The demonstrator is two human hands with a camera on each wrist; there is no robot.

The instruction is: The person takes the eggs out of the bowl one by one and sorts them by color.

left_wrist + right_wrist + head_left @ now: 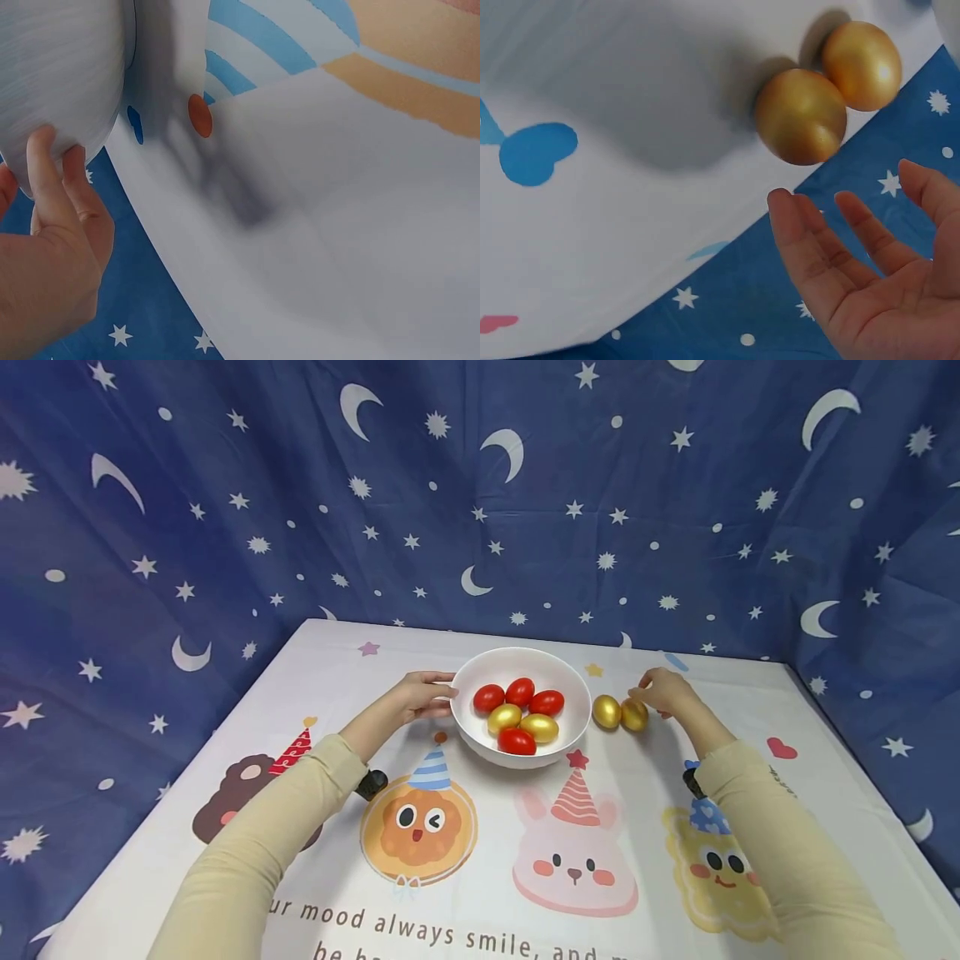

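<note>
A white bowl [581, 714] holds several red eggs [517, 741] and two golden eggs [538, 727]. At its left side, my left hand [414, 697] touches the bowl near the rim with extended fingers. The left wrist view shows those fingertips [42, 135] against the outer wall of the bowl [64, 67]. To the right of the bowl, two more golden eggs lie side by side on the table, a left one [606, 712] and a right one [634, 715]. My right hand [667, 692] is just beyond the right egg, fingers loosely bent and nothing in the palm.
The white tablecloth [300, 893] is printed with cartoon faces and lettering. A blue curtain [420, 485] with stars and moons hangs behind the table's far edge. Black wrist devices show at the left wrist [371, 784] and the right wrist [693, 782].
</note>
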